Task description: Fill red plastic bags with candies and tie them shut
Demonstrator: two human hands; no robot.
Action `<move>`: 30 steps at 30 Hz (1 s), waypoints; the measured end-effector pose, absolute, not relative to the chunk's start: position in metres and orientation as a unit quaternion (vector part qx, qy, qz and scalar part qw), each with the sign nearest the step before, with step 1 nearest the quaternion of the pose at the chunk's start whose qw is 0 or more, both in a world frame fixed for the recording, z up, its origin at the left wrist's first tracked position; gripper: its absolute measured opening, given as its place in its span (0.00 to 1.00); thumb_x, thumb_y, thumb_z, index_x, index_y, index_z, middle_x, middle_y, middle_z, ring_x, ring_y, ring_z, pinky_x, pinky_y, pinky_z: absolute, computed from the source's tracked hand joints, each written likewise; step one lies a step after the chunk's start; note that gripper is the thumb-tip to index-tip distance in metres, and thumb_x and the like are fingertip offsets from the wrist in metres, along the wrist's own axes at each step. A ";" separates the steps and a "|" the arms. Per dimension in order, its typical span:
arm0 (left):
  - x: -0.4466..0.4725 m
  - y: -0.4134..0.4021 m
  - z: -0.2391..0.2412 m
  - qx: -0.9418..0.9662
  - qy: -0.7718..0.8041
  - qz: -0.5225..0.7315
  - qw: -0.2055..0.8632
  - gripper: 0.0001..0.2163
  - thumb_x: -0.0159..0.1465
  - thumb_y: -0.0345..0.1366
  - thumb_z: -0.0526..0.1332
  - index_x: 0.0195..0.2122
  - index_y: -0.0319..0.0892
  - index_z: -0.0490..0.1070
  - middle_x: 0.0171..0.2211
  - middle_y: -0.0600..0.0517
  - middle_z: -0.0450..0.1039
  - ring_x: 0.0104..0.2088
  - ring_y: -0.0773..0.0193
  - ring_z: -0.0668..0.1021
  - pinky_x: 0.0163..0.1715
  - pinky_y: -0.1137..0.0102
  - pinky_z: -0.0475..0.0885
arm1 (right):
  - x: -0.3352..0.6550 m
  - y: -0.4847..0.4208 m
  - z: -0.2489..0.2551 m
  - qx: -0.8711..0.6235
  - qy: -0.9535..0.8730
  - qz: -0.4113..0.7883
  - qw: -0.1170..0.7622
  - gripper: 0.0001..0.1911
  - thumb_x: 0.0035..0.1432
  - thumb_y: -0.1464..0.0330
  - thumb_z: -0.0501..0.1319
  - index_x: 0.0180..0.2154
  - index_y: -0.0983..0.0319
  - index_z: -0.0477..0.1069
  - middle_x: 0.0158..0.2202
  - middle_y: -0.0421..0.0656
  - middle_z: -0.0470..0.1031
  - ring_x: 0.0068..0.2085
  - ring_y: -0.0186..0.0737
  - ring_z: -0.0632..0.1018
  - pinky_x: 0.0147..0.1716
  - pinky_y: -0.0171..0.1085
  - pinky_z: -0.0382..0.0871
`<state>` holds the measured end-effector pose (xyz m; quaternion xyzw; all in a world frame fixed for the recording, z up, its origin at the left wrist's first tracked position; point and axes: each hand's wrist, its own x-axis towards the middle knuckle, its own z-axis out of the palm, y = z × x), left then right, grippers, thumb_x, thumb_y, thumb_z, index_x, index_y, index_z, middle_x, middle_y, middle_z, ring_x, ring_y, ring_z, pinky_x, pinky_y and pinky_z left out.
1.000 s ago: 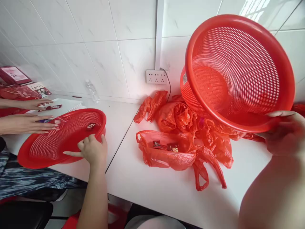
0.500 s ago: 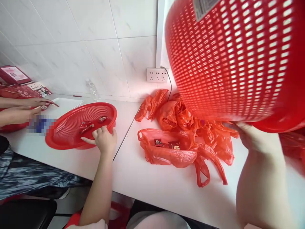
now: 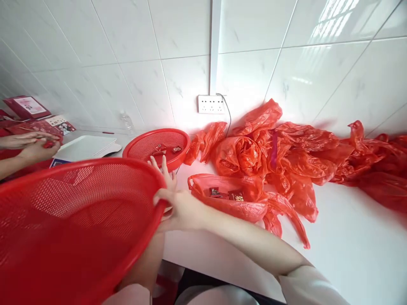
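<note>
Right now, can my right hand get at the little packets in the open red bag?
Probably, once it lets go. The right hand grips the rim of the big basket, but the packets lie close beside it in the open bag, with nothing in between.

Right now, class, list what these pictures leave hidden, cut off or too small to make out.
Head view only.
left hand: mostly behind the large basket and right hand; grip unclear.
large basket: cut off at left and bottom edges.
packets in small basket: too small to read.
</note>
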<state>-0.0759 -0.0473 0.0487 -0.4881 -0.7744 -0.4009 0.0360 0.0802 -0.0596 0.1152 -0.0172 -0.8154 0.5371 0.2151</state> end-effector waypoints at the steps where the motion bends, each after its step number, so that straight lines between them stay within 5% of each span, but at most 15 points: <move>1: -0.076 -0.044 0.044 -0.473 -0.786 -0.393 0.061 0.30 0.67 0.35 0.59 0.69 0.38 0.53 0.72 0.35 0.37 0.71 0.39 0.45 0.64 0.36 0.45 | 0.063 -0.070 0.109 -0.020 -0.831 0.518 0.202 0.26 0.43 0.56 0.74 0.40 0.57 0.66 0.28 0.36 0.75 0.32 0.39 0.80 0.39 0.38 0.76; 4: -0.078 -0.037 0.032 -0.444 -0.818 -0.338 0.137 0.36 0.63 0.31 0.61 0.71 0.40 0.47 0.73 0.37 0.26 0.72 0.41 0.34 0.63 0.35 0.28 | 0.024 -0.094 0.091 -0.049 -0.872 0.452 0.179 0.30 0.46 0.50 0.71 0.44 0.58 0.66 0.27 0.37 0.75 0.33 0.43 0.81 0.39 0.38 0.73; 10: -0.075 -0.035 0.022 -0.465 -0.827 -0.242 0.204 0.37 0.64 0.33 0.60 0.72 0.46 0.46 0.73 0.39 0.27 0.72 0.42 0.39 0.63 0.35 0.31 | -0.019 -0.112 0.070 -0.074 -0.927 0.327 0.169 0.33 0.54 0.42 0.61 0.50 0.60 0.63 0.35 0.46 0.78 0.35 0.49 0.81 0.31 0.40 0.73; 17: -0.067 -0.035 0.020 -0.494 -0.818 -0.226 0.190 0.35 0.64 0.33 0.59 0.72 0.47 0.47 0.73 0.40 0.29 0.72 0.40 0.40 0.62 0.33 0.33 | -0.058 -0.108 0.062 -0.123 -0.949 0.227 0.179 0.26 0.62 0.48 0.57 0.51 0.61 0.61 0.38 0.48 0.77 0.35 0.49 0.81 0.30 0.42 0.75; 22: -0.068 -0.038 0.024 -0.503 -0.807 -0.240 0.194 0.32 0.65 0.33 0.57 0.71 0.46 0.51 0.73 0.40 0.32 0.72 0.42 0.42 0.63 0.33 0.35 | -0.053 -0.110 0.068 -0.181 -0.941 0.178 0.222 0.33 0.66 0.57 0.55 0.66 0.61 0.48 0.53 0.55 0.73 0.35 0.48 0.82 0.29 0.43 0.76; 25: -0.068 -0.043 0.032 -0.522 -0.781 -0.289 0.187 0.25 0.66 0.35 0.56 0.65 0.42 0.62 0.73 0.40 0.41 0.72 0.44 0.47 0.66 0.40 0.41 | -0.009 -0.106 0.084 -0.137 -0.954 0.182 0.195 0.26 0.65 0.57 0.57 0.59 0.62 0.60 0.45 0.47 0.78 0.34 0.47 0.81 0.27 0.43 0.74; 27: -0.064 -0.049 0.038 -0.517 -0.773 -0.348 0.120 0.19 0.69 0.38 0.53 0.58 0.41 0.69 0.67 0.40 0.57 0.68 0.47 0.60 0.66 0.50 0.53 | 0.035 -0.097 0.099 -0.102 -0.962 0.171 0.188 0.18 0.66 0.56 0.55 0.48 0.62 0.69 0.39 0.44 0.79 0.35 0.46 0.81 0.26 0.41 0.73; 30: -0.055 -0.060 0.044 -0.492 -0.775 -0.396 -0.028 0.19 0.71 0.47 0.49 0.49 0.42 0.74 0.48 0.44 0.77 0.49 0.54 0.78 0.51 0.61 0.71 | 0.111 -0.072 0.123 -0.165 -0.954 0.126 0.218 0.17 0.68 0.56 0.52 0.44 0.61 0.71 0.41 0.46 0.79 0.37 0.44 0.80 0.26 0.39 0.71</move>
